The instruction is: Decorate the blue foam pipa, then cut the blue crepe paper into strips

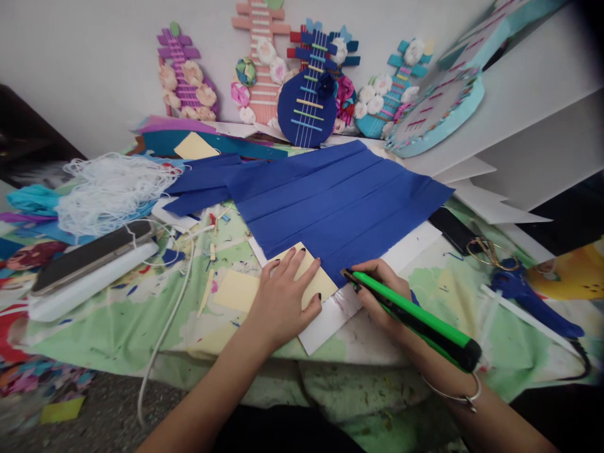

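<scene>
My left hand (287, 292) lies with fingers spread on a pale yellow card (317, 277), pressing it over the near edge of a large creased blue paper sheet (330, 195). In my right hand (384, 289) is a green and black utility knife (419, 318), gripped near its front. Its tip meets the blue sheet just right of the card. A white board (325, 324) lies beneath, with scuffs by the knife tip. Another yellow piece (236, 290) rests left of my left hand.
A hot glue gun (533, 305) and scissors (491, 251) lie at the right. Tangled white string (117, 189), a phone (94, 258) and a white cable (182, 302) occupy the left. Decorated paper instruments, including a blue one (306, 113), lean along the wall.
</scene>
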`<state>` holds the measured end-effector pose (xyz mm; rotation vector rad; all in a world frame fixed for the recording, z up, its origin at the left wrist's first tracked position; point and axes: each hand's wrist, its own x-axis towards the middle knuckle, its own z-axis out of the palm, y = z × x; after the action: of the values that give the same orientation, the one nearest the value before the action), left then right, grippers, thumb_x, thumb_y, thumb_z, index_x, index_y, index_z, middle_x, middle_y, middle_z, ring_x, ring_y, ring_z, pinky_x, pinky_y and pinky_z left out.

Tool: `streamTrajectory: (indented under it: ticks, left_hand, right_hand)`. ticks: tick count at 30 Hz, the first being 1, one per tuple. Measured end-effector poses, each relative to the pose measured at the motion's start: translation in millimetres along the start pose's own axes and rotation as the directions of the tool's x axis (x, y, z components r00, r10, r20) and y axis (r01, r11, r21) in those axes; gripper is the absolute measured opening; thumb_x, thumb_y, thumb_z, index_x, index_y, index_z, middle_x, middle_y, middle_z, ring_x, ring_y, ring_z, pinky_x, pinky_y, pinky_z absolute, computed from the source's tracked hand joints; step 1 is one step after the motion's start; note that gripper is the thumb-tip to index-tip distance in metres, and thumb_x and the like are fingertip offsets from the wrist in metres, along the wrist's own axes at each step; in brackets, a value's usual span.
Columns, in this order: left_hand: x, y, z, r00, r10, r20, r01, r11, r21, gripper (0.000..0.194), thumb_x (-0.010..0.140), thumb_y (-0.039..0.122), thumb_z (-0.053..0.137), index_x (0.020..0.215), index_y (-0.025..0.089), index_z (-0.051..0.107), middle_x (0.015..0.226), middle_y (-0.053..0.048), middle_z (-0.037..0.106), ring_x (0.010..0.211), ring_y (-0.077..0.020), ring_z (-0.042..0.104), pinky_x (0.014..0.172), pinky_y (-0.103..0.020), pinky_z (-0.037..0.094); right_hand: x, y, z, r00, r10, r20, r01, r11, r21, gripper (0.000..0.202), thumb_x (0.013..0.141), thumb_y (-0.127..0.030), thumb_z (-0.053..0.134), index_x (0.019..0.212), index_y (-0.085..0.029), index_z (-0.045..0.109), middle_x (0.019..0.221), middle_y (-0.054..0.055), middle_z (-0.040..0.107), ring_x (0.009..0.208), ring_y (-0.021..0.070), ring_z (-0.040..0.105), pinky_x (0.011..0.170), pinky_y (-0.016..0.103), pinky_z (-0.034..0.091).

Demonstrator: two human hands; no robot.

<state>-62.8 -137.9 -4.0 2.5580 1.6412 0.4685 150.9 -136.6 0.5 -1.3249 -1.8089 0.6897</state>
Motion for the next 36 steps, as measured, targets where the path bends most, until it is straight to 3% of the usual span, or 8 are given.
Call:
streamTrajectory:
  ticks: [11,17,36]
  left_hand:
    - [0.7,1.7,-1.2,1.000,-0.021,0.017,0.020,1.000,0.013,0.054,0.087,0.038,0.045,0.139,0.023,0.043,0.147,-0.012,0.040,0.138,-0.0284,0.030,0.107,-0.049,0.025]
    - [0.5,1.3,2.2,1.000,-0.026,0.014,0.026,1.000,0.015,0.062,0.087,0.040,0.041,0.140,0.009,0.038,0.148,-0.014,0.038,0.139,-0.0277,0.029,0.110,-0.047,0.023]
    - [0.8,1.2,2.2,1.000,-0.021,0.009,0.021,1.000,0.019,0.060,0.086,0.040,0.041,0.140,0.011,0.039,0.148,-0.013,0.037,0.139,-0.0272,0.029,0.110,-0.047,0.023]
  right_hand:
    - [1.1,-1.5,1.6,1.000,-0.020,-0.002,0.020,1.000,0.018,0.028,0.076,-0.016,0.054,0.102,-0.024,0.057,0.088,0.001,0.067,0.075,0.0170,0.061,0.065,0.029,0.046]
    - [1.9,0.9,1.6,1.000,-0.012,-0.013,0.012,1.000,0.016,0.028,0.077,-0.020,0.055,0.105,-0.024,0.057,0.093,0.002,0.067,0.079,0.0184,0.063,0.068,0.031,0.048]
    - [2.5,-0.9,1.9,1.000,0.025,-0.005,-0.025,0.999,0.044,0.027,0.077,-0.019,0.055,0.104,-0.026,0.056,0.094,0.002,0.067,0.082,0.0192,0.064,0.072,0.032,0.049]
